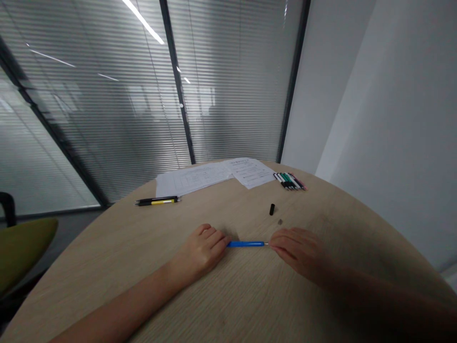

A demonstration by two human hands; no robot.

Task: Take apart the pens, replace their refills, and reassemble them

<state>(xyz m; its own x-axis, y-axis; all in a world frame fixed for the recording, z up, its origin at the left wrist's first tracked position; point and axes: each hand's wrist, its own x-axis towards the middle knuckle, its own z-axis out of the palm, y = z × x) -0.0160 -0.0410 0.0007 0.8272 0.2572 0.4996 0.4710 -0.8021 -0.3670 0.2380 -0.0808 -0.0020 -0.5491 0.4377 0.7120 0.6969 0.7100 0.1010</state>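
Observation:
A slim blue pen [246,244] lies level just above or on the table, between my two hands. My left hand [207,245] is closed around its left end, which the fingers hide. A thin pale tip sticks out of the pen's right end, and the fingertips of my right hand [296,250] are pinched together at it. Beyond my right hand lies a short black cylinder [272,209], perhaps a cap or a grip. Closer to those fingers is a tiny greyish piece [280,222], too small to name.
Printed sheets of paper [200,178] spread along the far edge of the round wooden table [221,295]. At the far right several pens [290,181] lie in a row. Black and yellow pens [157,201] rest at the left. A green chair [26,247] stands left of the table.

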